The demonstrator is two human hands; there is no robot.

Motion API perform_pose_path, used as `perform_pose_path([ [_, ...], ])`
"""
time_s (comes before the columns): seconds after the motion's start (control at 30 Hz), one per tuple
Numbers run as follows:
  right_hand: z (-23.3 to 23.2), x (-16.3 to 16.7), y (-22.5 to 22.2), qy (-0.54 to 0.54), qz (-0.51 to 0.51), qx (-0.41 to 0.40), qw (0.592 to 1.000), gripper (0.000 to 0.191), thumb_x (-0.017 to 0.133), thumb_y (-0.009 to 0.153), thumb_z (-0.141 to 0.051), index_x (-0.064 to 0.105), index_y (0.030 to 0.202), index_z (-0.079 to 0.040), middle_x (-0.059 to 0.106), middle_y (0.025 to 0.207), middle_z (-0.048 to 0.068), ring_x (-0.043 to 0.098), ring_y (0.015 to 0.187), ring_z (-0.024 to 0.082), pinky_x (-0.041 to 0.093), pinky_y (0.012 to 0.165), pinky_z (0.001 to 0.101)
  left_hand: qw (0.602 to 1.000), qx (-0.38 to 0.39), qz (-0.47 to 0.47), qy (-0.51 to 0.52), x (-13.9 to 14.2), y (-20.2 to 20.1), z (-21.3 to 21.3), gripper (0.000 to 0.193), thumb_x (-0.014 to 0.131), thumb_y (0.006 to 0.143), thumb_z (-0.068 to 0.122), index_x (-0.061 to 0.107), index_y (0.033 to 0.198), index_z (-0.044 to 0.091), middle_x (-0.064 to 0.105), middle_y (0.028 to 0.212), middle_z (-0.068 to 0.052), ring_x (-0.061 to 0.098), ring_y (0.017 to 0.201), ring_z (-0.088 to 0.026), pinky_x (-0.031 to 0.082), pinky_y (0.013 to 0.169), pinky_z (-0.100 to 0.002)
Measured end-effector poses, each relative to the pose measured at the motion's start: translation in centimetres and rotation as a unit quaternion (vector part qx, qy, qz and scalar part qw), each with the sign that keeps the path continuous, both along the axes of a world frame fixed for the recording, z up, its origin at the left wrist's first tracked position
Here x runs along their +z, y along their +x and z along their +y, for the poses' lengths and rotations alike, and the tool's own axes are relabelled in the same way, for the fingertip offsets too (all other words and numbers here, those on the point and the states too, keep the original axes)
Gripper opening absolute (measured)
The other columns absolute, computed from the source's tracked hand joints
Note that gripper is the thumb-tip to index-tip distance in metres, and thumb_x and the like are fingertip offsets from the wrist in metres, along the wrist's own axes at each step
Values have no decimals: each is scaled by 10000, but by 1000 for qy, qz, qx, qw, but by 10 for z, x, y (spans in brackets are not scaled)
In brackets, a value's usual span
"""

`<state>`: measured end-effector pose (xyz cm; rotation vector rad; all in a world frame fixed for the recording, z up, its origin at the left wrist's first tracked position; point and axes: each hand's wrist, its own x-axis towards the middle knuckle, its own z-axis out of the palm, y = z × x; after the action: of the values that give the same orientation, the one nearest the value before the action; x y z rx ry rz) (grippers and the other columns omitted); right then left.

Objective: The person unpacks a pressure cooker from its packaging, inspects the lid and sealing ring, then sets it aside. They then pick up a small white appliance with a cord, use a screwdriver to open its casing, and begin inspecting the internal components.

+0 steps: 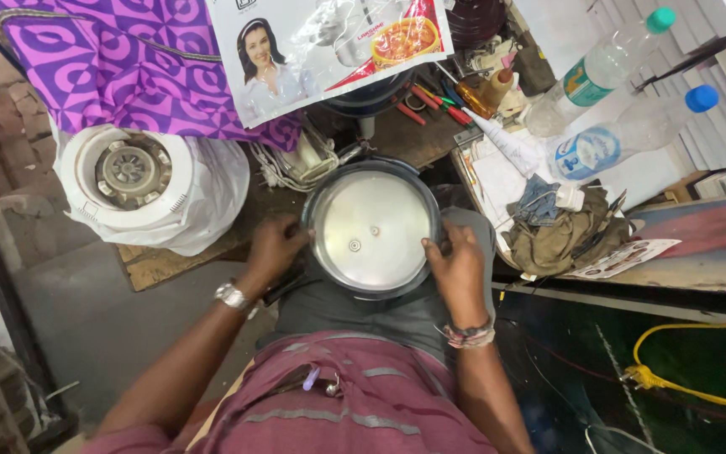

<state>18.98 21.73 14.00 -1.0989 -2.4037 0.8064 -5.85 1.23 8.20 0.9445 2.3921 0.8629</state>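
Hands are gripping a round metal lid [370,227] at the centre of the frame, resting over the person's lap. The left hand [272,250] is closing its grip on the lid's left rim; the right hand [457,267] is clasping the right rim. The lid is lying flat between them, equally near both. A white mixer base [132,172] is sitting at upper left, bottles [607,63] on the counter [707,252] at upper right.

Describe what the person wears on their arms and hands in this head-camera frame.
Both forearms are bare, with no sleeves reaching them and no gloves. The left hand has a silver metal wristwatch just behind it. The right hand has a stack of thin bangles or thread bands at the wrist, pinkish and dark. No rings can be made out.
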Motion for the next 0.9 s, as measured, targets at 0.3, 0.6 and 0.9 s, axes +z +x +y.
perform_pose_path([
  [0.3, -2, -14, -3, 37, -21, -19, 999, 687, 724, 868, -180, 506, 1503, -35, 607, 1326, 313, 597, 1154, 454, 496, 979, 454, 980, -18, -166, 104, -37, 5, 6, 437, 617, 984, 351, 660, 1252, 9, 718, 1194, -259, 698, 1085, -358, 514, 947, -401],
  [0.6, 42, 10, -3, -366, 403, -15, 839, 623, 546, 1067, -367, 430, 1546, 14, 481, 1595, 157, 436, 1489, 273, 315, 1245, 372, 890, -7, -368, 268, 30, 13, 37, 672, 473, 1045, 424, 323, 1567, 30, 401, 1610, -171, 363, 1478, -242, 270, 1195, -344],
  [0.9, 77, 55, -29, -446, 473, 36, 759, 614, 537, 1082, -343, 421, 1540, 49, 508, 1548, 154, 503, 1418, 256, 387, 1224, 392, 812, 34, -481, 328, 70, -11, 79, 572, 514, 1040, 457, 517, 1455, 63, 605, 1345, -59, 599, 1085, -89, 480, 780, -229],
])
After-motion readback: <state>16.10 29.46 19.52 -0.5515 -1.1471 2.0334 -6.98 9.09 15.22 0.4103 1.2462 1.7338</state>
